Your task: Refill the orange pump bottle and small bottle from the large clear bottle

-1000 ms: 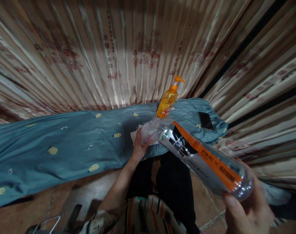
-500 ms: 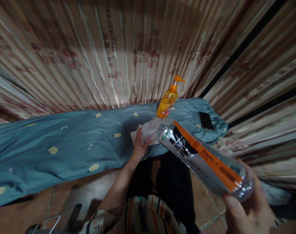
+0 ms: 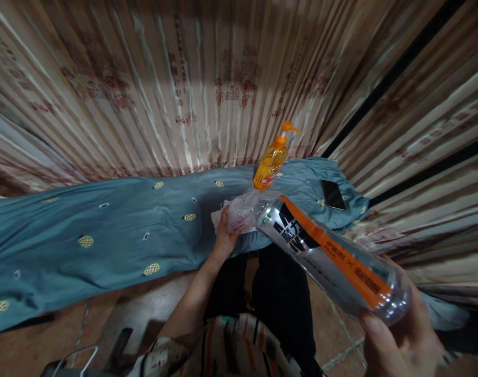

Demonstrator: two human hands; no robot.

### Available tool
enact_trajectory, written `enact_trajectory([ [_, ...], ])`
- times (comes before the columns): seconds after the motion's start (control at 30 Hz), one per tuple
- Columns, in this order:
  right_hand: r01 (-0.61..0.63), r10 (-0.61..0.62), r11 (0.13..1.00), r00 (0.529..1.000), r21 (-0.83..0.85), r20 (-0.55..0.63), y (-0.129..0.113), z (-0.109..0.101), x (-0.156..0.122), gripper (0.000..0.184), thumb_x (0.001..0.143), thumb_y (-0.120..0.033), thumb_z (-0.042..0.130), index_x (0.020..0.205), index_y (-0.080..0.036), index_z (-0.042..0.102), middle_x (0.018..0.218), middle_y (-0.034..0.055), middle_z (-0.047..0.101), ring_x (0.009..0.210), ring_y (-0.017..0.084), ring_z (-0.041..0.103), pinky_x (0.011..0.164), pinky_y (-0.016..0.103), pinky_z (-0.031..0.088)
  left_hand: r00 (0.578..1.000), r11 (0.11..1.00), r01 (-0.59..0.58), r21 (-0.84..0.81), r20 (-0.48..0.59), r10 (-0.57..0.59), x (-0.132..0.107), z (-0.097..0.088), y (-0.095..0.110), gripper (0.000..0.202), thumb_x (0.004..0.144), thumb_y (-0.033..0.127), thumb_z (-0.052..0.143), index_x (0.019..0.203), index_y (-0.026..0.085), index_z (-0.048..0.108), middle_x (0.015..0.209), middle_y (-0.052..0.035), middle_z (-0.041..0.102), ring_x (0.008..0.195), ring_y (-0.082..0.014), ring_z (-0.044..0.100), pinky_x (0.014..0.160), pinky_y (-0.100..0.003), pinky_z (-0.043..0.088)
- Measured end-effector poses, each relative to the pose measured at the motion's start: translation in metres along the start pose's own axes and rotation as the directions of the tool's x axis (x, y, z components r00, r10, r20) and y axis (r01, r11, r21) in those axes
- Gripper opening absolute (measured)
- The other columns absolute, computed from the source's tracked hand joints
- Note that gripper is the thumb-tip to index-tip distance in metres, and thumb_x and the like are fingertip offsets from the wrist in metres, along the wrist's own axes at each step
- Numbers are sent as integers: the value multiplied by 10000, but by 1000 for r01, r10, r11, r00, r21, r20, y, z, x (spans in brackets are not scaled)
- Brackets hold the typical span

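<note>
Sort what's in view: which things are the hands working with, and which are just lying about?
In hand: big bottle, tilted, held by the right hand; small clear container, gripped by the left hand at the bottle's mouth.
Lying about: orange pump bottle; phone; white tissue beside the container; blue cloth.

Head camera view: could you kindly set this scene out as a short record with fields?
Right hand: grips base of large clear bottle, tilted, neck down
Left hand: holds small clear container on blue cloth
Bottle mouth: at the container; contact unclear
Behind: orange pump bottle, standing
Right side of cloth: dark phone, lying flat
Backdrop: pleated curtain
</note>
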State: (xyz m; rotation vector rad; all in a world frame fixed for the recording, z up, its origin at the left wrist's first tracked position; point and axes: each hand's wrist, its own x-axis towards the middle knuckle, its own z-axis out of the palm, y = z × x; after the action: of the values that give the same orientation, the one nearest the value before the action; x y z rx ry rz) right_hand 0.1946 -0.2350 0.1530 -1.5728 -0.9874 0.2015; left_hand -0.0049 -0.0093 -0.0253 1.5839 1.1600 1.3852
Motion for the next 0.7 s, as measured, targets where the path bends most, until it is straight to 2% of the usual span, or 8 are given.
enact_trajectory([
  [0.1, 17, -17, 1000, 1000, -17, -1, 1, -1, 2, 847, 722, -499, 848, 1474, -220, 575, 1365, 138, 632, 1247, 417, 568, 1116, 638, 359, 1000, 1000, 7, 4, 6, -7, 0, -1, 1, 795, 780, 482, 803, 1439, 240, 430, 1454, -144, 581, 1375, -326, 565, 1198, -510, 425],
  [0.23, 13, -14, 1000, 1000, 19, 2, 3, -1, 2, 864, 708, -463, 863, 1483, -223, 565, 1385, 136, 620, 1264, 420, 551, 1144, 676, 308, 1000, 1000, -1, 8, 12, 0, 1, 0, 2, 812, 780, 527, 794, 1443, 235, 427, 1466, -151, 569, 1380, -325, 562, 1196, -507, 427],
  [0.4, -26, 26, 997, 1000, 67, -9, 0, 2, 0, 842, 705, -448, 863, 1469, -239, 579, 1391, 130, 614, 1286, 435, 531, 1148, 710, 270, 1000, 1000, -11, 19, 0, 11, 1, 1, 1, 795, 783, 507, 797, 1439, 241, 435, 1442, -143, 589, 1357, -322, 580, 1180, -510, 445],
  [0.5, -20, 20, 999, 1000, 50, -4, 0, 1, 0, 833, 732, -456, 844, 1482, -230, 563, 1396, 131, 611, 1284, 426, 539, 1130, 657, 328, 1000, 1000, -6, 19, 5, 6, 1, 0, 1, 804, 783, 507, 798, 1447, 237, 434, 1447, -143, 586, 1362, -326, 574, 1183, -503, 444],
  [0.6, 47, -46, 998, 998, -29, 36, 3, -2, 2, 832, 753, -452, 837, 1498, -224, 545, 1382, 128, 622, 1237, 398, 579, 1069, 564, 421, 1000, 1000, -3, 10, 18, 3, 1, -1, -1, 826, 781, 531, 796, 1458, 231, 428, 1456, -146, 577, 1368, -331, 566, 1187, -504, 439],
  [0.7, 71, -69, 997, 997, -41, 35, 5, -3, 4, 811, 758, -446, 837, 1494, -250, 556, 1371, 114, 634, 1221, 383, 590, 1043, 532, 437, 1000, 1000, 2, -2, 19, -2, 1, -1, -2, 835, 786, 553, 783, 1458, 215, 423, 1470, -162, 563, 1388, -338, 550, 1203, -514, 421],
])
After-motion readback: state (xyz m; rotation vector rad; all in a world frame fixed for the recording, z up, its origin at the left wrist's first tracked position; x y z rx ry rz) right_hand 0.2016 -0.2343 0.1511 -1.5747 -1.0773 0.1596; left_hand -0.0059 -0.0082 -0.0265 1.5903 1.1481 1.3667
